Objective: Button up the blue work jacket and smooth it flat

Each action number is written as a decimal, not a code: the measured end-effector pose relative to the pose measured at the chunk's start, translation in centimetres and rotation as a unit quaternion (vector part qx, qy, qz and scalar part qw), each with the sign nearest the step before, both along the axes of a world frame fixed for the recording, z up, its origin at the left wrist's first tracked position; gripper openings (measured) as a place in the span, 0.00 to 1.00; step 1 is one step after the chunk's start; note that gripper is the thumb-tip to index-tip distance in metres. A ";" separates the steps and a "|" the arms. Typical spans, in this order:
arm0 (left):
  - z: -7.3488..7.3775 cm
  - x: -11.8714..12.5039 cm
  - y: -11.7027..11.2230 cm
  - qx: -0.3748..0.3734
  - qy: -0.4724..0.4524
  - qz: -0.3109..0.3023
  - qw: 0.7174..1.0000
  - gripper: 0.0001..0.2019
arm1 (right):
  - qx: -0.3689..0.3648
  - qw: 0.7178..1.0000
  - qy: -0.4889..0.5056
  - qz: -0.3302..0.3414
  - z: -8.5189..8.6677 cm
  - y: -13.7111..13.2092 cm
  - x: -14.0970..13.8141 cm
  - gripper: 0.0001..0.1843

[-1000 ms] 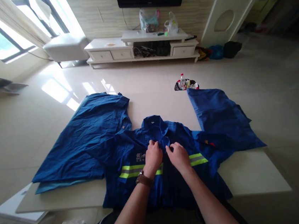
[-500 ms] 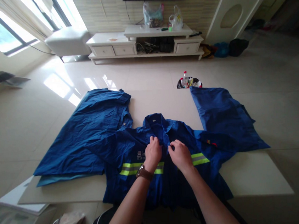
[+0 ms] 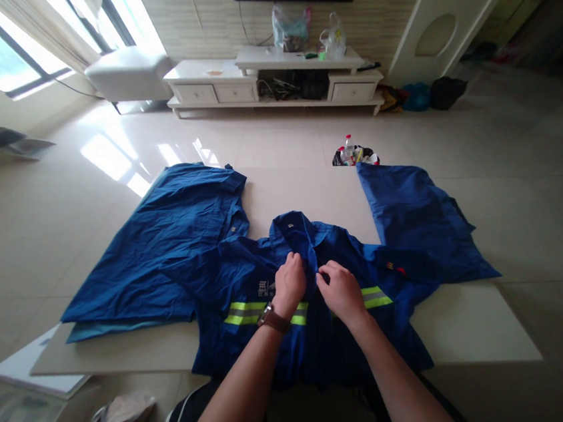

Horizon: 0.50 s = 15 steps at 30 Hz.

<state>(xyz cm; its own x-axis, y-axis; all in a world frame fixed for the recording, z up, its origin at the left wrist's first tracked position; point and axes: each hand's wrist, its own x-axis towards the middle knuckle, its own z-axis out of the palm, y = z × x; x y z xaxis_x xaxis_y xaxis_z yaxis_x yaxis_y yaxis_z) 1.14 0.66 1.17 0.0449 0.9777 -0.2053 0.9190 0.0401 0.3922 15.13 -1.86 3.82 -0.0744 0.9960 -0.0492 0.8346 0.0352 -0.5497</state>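
Pale tiled flooring is surrounding a low beige desk (image 3: 475, 331) on which a blue cotton work shirt with yellow reflective bands (image 3: 249, 288) is lying front-up, spread flat so its placket is facing the person. Just below its collar, the left hand (image 3: 289, 283) and right hand (image 3: 339, 291) are pinching the front edges together, fingers narrowed on cloth. Other blue garments (image 3: 174, 242) are lying beside the shirt.

Low beige table (image 3: 475, 331) carries three blue garments: jacket (image 3: 250, 295) with reflective stripes at near edge, shirt (image 3: 174, 242) spread left, another (image 3: 414, 224) right. Small clutter pile with bottle (image 3: 353, 155) at far edge.
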 end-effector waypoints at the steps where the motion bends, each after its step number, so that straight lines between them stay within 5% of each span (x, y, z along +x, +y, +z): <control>1: 0.2 0.0 0.0 0.013 -0.014 0.001 1.000 0.10 | 0.003 1.000 0.006 0.003 0.1 0.0 0.0 0.10; 15: 2.7 -0.5 -0.2 0.088 -0.218 0.017 0.972 0.07 | 0.042 0.996 0.081 0.000 0.0 0.2 -0.4 0.09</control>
<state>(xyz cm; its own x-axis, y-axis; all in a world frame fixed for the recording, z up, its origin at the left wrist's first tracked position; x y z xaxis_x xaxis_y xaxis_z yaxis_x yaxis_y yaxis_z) 0.60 0.51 3.85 0.0573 0.9984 -0.0036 0.6637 -0.0354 0.7471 14.69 -1.65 3.83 -0.0751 0.9961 0.0468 0.7355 0.0870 -0.6719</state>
